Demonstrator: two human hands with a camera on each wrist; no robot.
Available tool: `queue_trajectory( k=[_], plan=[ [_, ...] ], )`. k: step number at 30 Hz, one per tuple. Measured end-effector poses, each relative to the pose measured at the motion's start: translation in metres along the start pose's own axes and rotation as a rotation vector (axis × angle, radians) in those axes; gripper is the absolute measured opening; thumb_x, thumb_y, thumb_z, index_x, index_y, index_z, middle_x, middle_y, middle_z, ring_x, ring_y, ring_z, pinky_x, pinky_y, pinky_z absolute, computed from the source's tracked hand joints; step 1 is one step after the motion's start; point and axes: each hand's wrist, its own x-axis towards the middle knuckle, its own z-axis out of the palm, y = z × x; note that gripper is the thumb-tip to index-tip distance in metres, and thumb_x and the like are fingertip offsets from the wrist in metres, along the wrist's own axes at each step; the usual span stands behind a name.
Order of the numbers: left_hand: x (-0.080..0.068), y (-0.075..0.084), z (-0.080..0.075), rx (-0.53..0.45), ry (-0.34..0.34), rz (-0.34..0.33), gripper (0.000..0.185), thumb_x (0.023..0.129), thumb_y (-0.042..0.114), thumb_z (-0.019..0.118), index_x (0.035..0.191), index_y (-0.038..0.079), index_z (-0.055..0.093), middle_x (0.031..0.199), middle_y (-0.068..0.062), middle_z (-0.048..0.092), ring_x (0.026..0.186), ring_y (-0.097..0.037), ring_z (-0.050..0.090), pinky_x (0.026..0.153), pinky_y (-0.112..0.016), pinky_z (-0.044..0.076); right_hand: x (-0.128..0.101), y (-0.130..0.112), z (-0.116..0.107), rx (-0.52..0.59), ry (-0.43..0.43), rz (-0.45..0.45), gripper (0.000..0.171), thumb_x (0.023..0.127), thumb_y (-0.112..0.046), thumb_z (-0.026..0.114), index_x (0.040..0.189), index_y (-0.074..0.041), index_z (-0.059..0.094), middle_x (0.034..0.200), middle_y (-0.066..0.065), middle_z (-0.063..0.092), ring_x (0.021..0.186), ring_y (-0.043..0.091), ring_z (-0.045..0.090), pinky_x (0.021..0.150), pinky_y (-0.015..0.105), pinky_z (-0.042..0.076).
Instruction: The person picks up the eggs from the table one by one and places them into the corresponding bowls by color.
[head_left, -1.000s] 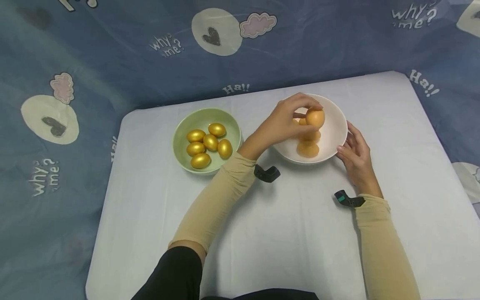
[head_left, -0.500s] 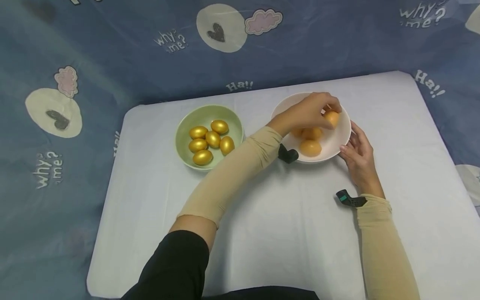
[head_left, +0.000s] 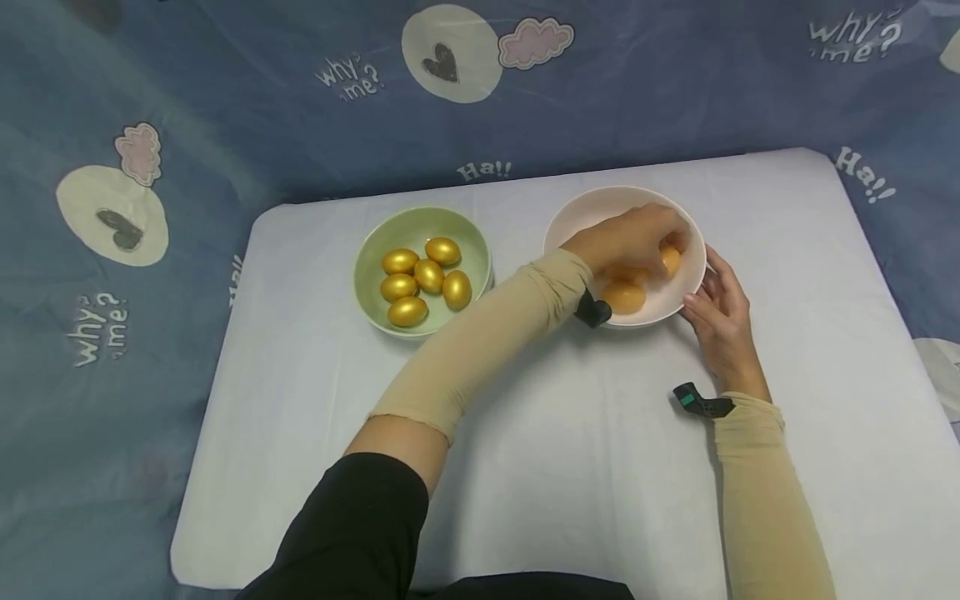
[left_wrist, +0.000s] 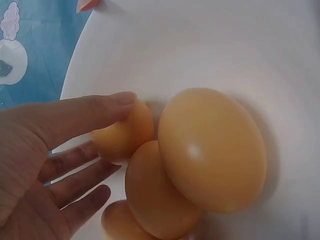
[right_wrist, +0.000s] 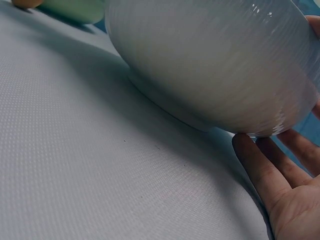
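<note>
My left hand (head_left: pixel 633 237) is inside the white bowl (head_left: pixel 588 212), thumb and fingers around an orange-brown egg (left_wrist: pixel 137 130) low in the bowl. In the left wrist view the thumb lies over this egg, with the other fingers on its far side. Several more eggs of the same colour, such as the nearest one (head_left: pixel 622 297), lie against each other beside it, some partly hidden by the hand. My right hand (head_left: pixel 723 317) holds the bowl's right side, thumb at the rim and fingers against the outer wall, as the right wrist view shows.
A light green bowl (head_left: pixel 367 275) with several shiny gold eggs (head_left: pixel 428 276) stands left of the white bowl. Both are on a white-covered table (head_left: pixel 315 467). A blue printed cloth (head_left: pixel 225 100) hangs behind the far edge.
My left hand has carried an egg rightward across the white bowl and lowered it among the other eggs' right side. My right hand stays on the bowl.
</note>
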Motion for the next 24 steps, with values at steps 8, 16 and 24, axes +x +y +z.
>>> queue_trajectory(
  k=[8,16,24],
  plan=[
    [-0.006,-0.005,-0.005,-0.036,-0.001,0.005,0.042,0.088,0.008,0.071,0.129,0.014,0.067,0.13,0.001,0.065,0.119,-0.012,0.056,0.101,-0.014,0.045,-0.003,0.001,-0.001,0.003,0.004,-0.001,0.07,0.095,0.012,0.048,0.16,-0.01,0.035,0.156,0.012,0.045,0.134,0.021,0.054,0.096,0.02,0.061],
    [-0.03,-0.015,-0.019,0.006,0.076,0.038,0.043,0.095,0.024,0.075,0.135,0.015,0.064,0.139,0.002,0.063,0.131,-0.012,0.054,0.111,-0.014,0.042,-0.002,0.0,0.001,-0.058,0.017,0.017,0.069,0.095,0.005,0.053,0.16,-0.013,0.037,0.16,0.01,0.042,0.139,0.02,0.05,0.102,0.021,0.058],
    [-0.095,-0.029,-0.024,-0.182,0.325,0.079,0.045,0.092,0.024,0.08,0.133,0.013,0.066,0.135,0.0,0.065,0.131,-0.014,0.056,0.112,-0.026,0.051,-0.001,-0.002,0.003,-0.028,0.023,0.022,0.07,0.094,0.009,0.051,0.16,-0.012,0.036,0.158,0.011,0.043,0.138,0.022,0.05,0.102,0.024,0.059]
  ],
)
